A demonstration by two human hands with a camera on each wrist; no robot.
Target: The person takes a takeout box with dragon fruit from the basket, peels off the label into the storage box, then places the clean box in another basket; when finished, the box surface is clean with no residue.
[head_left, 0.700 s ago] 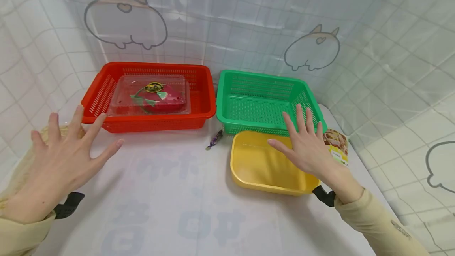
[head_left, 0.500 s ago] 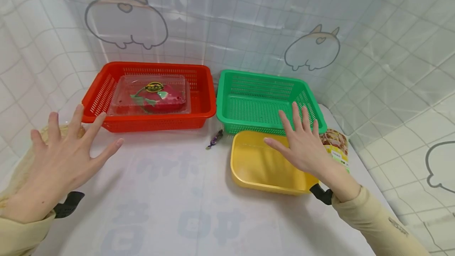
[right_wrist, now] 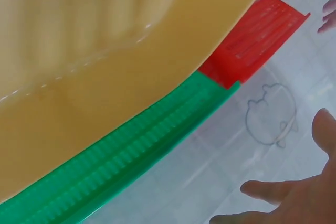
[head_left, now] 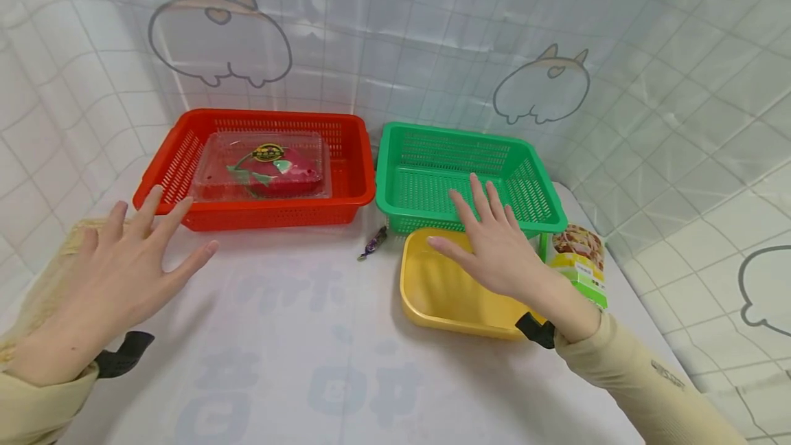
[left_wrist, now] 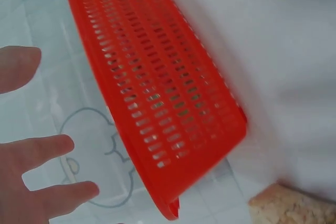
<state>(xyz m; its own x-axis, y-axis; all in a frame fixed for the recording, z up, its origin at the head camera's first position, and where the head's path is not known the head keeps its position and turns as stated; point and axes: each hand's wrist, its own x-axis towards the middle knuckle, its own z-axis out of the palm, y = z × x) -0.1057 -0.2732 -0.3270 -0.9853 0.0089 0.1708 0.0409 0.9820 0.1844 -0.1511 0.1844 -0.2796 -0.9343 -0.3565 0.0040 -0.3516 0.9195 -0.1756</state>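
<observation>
My left hand point(head_left: 126, 277) hovers with fingers spread at the left, before the near left corner of a red plastic basket point(head_left: 278, 215). Inside that basket lies a clear plastic box point(head_left: 213, 160) with a black-and-gold label, and something pink and green shows through its lid. My right hand point(head_left: 497, 253), fingers spread and holding nothing, is above a yellow tub point(head_left: 432, 287). Its fingertips overlap a green basket point(head_left: 420, 187) behind the tub in the head view. In the right wrist view the tub wall point(right_wrist: 131, 72) fills the upper left.
A small purple wrapped candy point(head_left: 373, 242) lies between the baskets. At the right edge rests a yellow-and-green food packet point(head_left: 579, 263). A tan item point(head_left: 58, 270) sits partly hidden behind my left hand. Patterned sheets point(head_left: 346, 40) hang around the table.
My right hand has moved left over the yellow tub, uncovering more of the food packet. My left hand has shifted only slightly, its fingers still spread.
</observation>
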